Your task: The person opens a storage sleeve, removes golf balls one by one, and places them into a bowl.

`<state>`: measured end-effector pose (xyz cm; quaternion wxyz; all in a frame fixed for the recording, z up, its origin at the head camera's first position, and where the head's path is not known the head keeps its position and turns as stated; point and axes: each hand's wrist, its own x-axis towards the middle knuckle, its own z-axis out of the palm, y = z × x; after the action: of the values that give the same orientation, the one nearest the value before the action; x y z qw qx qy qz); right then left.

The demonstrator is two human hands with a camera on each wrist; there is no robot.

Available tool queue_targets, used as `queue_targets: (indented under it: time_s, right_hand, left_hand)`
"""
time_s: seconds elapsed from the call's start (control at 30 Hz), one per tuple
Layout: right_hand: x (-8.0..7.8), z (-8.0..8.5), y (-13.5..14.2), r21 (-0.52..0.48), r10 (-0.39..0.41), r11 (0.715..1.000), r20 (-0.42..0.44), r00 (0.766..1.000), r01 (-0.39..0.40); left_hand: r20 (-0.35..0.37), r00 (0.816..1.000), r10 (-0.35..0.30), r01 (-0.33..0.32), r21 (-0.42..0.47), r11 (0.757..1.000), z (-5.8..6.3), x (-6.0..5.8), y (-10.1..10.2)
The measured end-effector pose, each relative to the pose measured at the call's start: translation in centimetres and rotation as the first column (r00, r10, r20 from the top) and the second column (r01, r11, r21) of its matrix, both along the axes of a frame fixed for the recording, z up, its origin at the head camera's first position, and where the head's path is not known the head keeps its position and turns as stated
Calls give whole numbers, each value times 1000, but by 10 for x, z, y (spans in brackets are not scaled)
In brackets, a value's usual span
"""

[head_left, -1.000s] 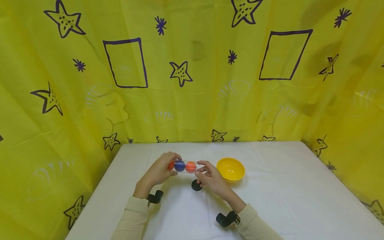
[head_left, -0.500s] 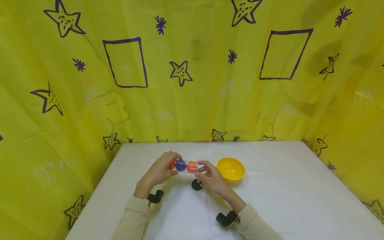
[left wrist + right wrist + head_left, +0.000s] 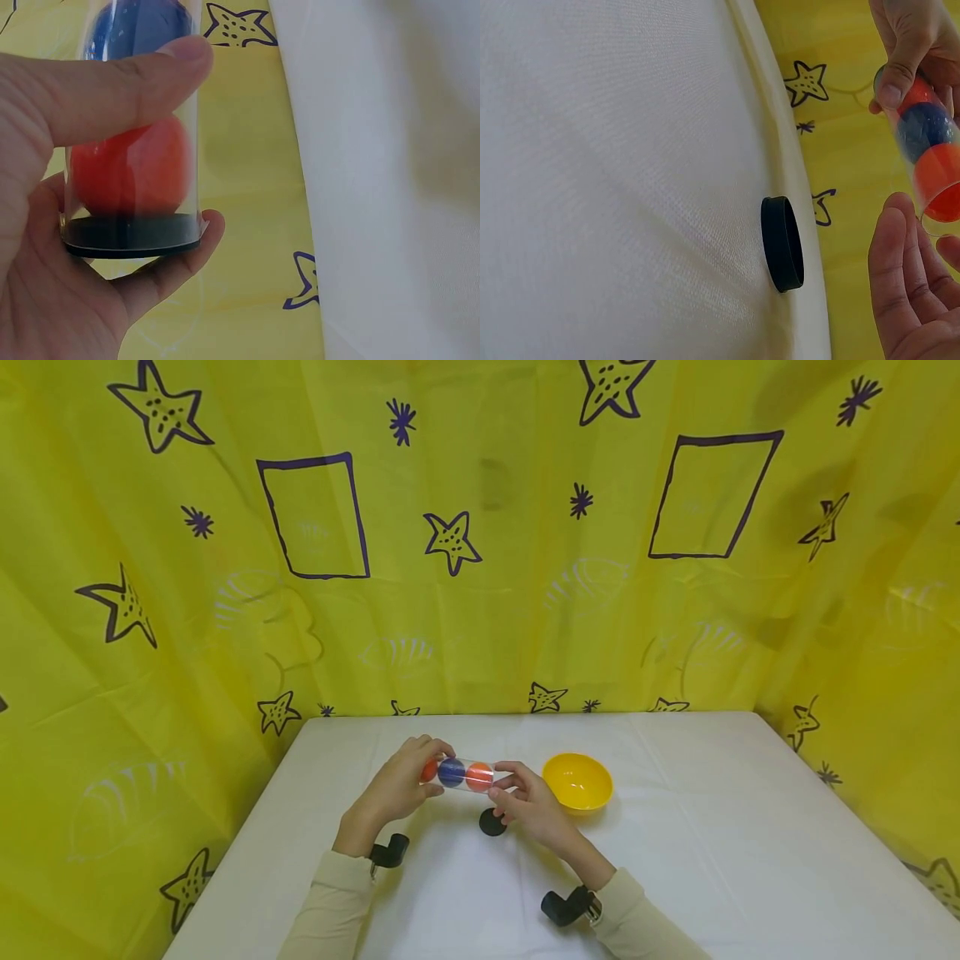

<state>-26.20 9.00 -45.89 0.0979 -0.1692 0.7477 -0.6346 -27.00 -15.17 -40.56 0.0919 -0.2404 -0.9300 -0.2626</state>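
A clear plastic tube (image 3: 465, 787) lies nearly level above the table. Inside sit an orange ball (image 3: 479, 777), a blue ball (image 3: 452, 772) and a red-orange ball (image 3: 131, 166). My left hand (image 3: 397, 783) grips the tube around its capped end, thumb across the wall in the left wrist view; a black cap (image 3: 131, 234) closes that end. At the uncapped right end, my right hand (image 3: 531, 806) holds its fingers, loosely extended, close to the rim; whether they touch it is hard to tell. A loose black lid (image 3: 782, 244) rests on the table below the right hand.
A yellow bowl (image 3: 577, 783) stands on the white-covered table (image 3: 697, 827), just right of the right hand. Yellow curtains (image 3: 510, 635) with drawn stars hang behind the table and along both sides. Black wrist-worn devices (image 3: 567, 906) sit on both forearms.
Both hands stay almost still. The balls shift very slightly to the right with the tube; the lid and bowl keep their places.
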Motion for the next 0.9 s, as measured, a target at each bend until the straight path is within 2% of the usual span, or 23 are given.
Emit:
queue_targets:
  time_s: [0.47, 0.9]
  right_hand:
    - [-1, -1, 0, -3, -11, 1000, -10, 1000, 11]
    - [-1, 2, 2, 46, -70, 996, -26, 997, 72]
  left_hand:
    - [-18, 999, -33, 33, 15, 999, -4, -3, -2]
    - [5, 999, -48, 48, 56, 997, -8, -6, -3]
